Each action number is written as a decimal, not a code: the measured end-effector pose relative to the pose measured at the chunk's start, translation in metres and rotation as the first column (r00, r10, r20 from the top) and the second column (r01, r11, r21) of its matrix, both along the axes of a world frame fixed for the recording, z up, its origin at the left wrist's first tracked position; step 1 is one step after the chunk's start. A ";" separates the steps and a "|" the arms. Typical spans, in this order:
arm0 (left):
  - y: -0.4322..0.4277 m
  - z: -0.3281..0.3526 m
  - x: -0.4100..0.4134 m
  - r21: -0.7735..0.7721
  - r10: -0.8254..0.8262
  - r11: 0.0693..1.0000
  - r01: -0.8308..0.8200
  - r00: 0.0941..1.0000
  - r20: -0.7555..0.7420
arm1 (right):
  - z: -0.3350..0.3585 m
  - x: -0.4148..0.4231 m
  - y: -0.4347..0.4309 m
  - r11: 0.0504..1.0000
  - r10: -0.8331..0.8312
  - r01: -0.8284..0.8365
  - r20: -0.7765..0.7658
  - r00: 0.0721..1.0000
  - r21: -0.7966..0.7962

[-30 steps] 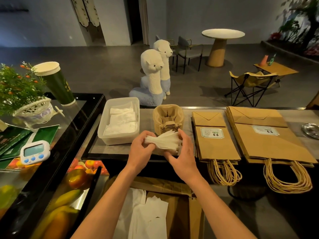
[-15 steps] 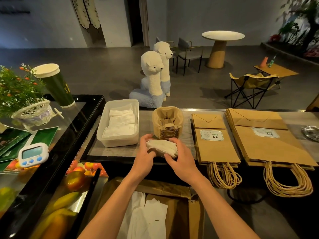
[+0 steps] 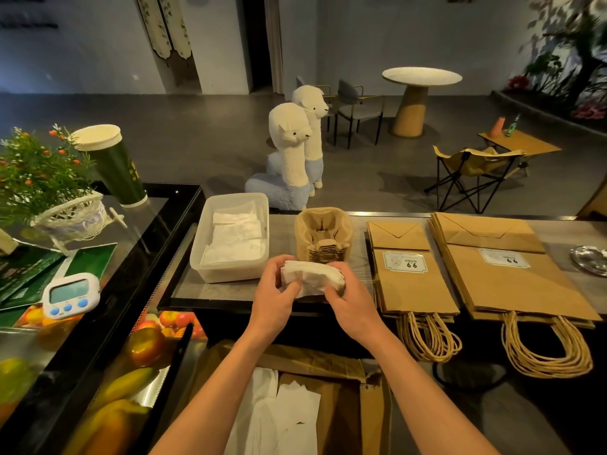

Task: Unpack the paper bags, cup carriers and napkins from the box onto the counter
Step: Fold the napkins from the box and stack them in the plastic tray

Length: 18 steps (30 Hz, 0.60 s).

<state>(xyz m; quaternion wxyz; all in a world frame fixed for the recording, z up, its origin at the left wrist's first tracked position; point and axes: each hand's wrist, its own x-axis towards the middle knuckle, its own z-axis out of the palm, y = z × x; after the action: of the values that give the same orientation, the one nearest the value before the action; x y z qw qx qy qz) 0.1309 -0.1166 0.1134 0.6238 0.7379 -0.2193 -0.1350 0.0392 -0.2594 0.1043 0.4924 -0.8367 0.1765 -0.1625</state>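
Note:
A stack of white napkins (image 3: 312,277) is held over the counter's front edge. My left hand (image 3: 272,297) grips its left end and my right hand (image 3: 348,303) grips its right end. Just behind them stands a stack of brown cup carriers (image 3: 323,236). A clear plastic tub (image 3: 230,270) to the left holds more napkins. Two piles of brown paper bags, a small pile (image 3: 410,274) and a large pile (image 3: 505,270), lie flat on the right, rope handles hanging over the edge. Below my arms the open cardboard box (image 3: 341,405) holds white napkins (image 3: 279,418).
On the left a glass display case (image 3: 98,323) carries a white timer (image 3: 70,293), a plant basket (image 3: 65,218) and a tall green cup (image 3: 111,162). Fruit lies inside it. Two plush alpacas (image 3: 292,152), a round table and chairs stand beyond the counter (image 3: 230,290).
Both hands have lowered the napkin stack from chest height toward the counter's front edge and squared it flatter between them.

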 end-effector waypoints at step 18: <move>0.069 0.076 0.101 -0.027 0.207 0.978 -0.206 0.977 0.057 | 0.100 0.119 0.066 0.986 -0.084 0.073 0.065 0.994 0.151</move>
<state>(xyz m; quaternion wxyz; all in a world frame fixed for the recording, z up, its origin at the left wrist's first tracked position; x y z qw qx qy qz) 0.2322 -0.0473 0.1899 0.6354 0.7538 -0.1612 -0.0453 0.1581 -0.1932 0.2046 0.5525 -0.7838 0.2034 -0.1976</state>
